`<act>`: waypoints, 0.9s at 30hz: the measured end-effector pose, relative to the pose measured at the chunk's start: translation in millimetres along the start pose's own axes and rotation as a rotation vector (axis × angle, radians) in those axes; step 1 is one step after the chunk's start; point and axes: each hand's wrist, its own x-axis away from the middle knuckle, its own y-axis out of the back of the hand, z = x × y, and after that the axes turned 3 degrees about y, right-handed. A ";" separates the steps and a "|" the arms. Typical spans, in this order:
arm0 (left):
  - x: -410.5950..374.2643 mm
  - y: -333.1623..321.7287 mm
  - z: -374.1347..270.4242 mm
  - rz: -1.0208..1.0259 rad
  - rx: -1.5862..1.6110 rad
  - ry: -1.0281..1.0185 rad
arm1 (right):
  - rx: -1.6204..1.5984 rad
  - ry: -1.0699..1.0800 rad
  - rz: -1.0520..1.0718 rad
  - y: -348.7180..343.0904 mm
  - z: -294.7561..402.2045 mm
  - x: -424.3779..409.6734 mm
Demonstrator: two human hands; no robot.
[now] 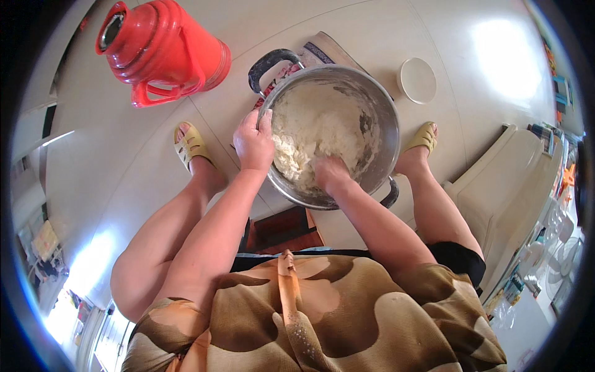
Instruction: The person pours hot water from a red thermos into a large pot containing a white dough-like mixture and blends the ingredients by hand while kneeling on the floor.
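Note:
A deep metal pot (pixel 390 125) with two dark handles stands on the floor between my feet, its inner wall smeared with flour. Flour and shaggy, lumpy dough (pixel 290 156) lie inside it, the wetter clumps towards the left. My left hand (pixel 255 142) grips the pot's left rim, thumb over the edge, with flour on the fingers. Down in the pot, my right hand (pixel 331 173) presses into the floury mix; its fingers are buried, so their pose is hidden.
A red thermos flask (pixel 162 51) with an open top is at the upper left. A white bowl (pixel 417 81) sits right of the pot. Patterned material (pixel 332 49) lies partly under the pot. A wooden stool (pixel 283 230) is close to me, and a pale piece of furniture (pixel 497 172) is at right.

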 end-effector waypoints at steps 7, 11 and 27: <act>-12.2 -1.1 -3.6 -0.025 -0.056 -0.028 | 0.069 0.029 -0.073 -5.0 -19.6 -66.0; -10.9 -5.7 4.4 -0.050 -0.055 -0.087 | 0.106 0.049 0.022 48.2 -13.6 -40.1; -10.2 -6.3 6.2 -0.081 -0.031 -0.083 | 0.328 0.093 0.114 62.1 61.6 -16.7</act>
